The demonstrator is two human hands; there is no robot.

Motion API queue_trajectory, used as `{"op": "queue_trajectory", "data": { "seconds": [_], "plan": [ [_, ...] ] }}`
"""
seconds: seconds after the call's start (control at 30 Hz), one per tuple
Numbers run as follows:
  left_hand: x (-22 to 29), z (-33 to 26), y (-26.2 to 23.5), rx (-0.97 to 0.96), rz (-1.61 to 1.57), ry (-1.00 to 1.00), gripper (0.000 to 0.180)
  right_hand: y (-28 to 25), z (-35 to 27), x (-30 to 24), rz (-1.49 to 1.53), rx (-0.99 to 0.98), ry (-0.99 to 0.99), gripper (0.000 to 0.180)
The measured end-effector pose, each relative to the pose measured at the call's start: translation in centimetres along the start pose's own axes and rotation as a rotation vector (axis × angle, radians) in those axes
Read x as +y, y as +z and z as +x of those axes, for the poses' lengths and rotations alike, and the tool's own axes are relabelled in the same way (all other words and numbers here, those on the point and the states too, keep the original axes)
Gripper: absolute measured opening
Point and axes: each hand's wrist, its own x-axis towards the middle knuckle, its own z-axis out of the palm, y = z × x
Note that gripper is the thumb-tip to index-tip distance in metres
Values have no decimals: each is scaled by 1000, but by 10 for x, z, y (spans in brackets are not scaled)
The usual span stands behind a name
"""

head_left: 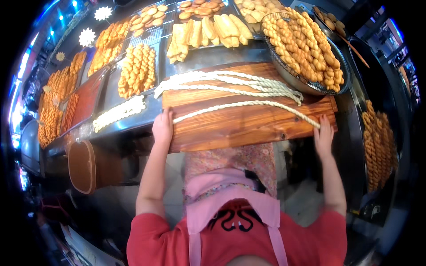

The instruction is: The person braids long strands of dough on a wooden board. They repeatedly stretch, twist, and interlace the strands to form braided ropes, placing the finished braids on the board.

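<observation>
A long raw twisted dough rope (242, 105) stretches across the wooden board (235, 126) in front of me. My left hand (162, 127) presses its left end near the board's left edge, and my right hand (323, 135) holds down its right end at the board's right corner. Behind it on the board lie several more pale twisted dough ropes (230, 84), bunched side by side.
A round wire basket (344, 66) of fried golden twists sits at the back right. Trays of fried twists (138, 68) and flat fried pastries (208, 31) fill the metal counter behind. Raw twists (119, 111) lie left of the board. More fried twists (377, 142) stand at the right.
</observation>
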Motion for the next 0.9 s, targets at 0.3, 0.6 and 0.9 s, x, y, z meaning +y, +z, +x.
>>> {"op": "queue_trajectory", "data": {
  "seconds": [0.3,0.6,0.9],
  "plan": [
    [7,-43,-53,-175,-348,171,25,-29,36,59,1057,254,731,22],
    [37,44,16,27,85,91,49,9,69,-161,450,86,-229,22],
    [34,-35,-36,8,-293,355,29,-8,25,-104,256,-11,-338,25]
  ]
}}
